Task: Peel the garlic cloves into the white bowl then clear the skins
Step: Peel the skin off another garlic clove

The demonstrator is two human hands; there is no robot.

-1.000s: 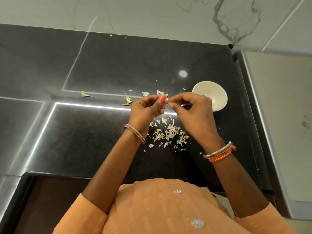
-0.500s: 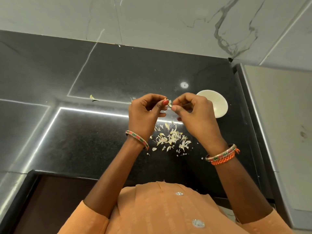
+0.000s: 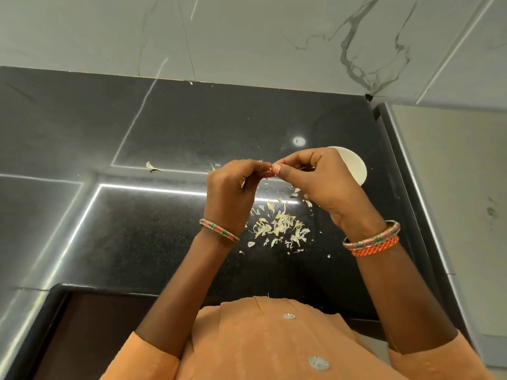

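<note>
My left hand (image 3: pixel 233 190) and my right hand (image 3: pixel 321 182) meet above the black counter, fingertips pinching a small garlic clove (image 3: pixel 271 169) between them; the clove is almost wholly hidden by the fingers. The white bowl (image 3: pixel 355 167) sits on the counter just beyond my right hand, which covers its left part, and its contents are not visible. A heap of pale garlic skins (image 3: pixel 279 227) lies on the counter below and between my wrists.
One stray skin (image 3: pixel 150 166) lies further left on the black counter (image 3: pixel 137 229). A marble wall (image 3: pixel 247 37) rises at the back. A raised pale surface (image 3: pixel 452 187) borders the counter on the right. The counter's front edge runs near my body.
The camera view has tilted, so hands and bowl sit a little lower in frame. Both hands stay together on the clove, and my right hand now covers more of the bowl.
</note>
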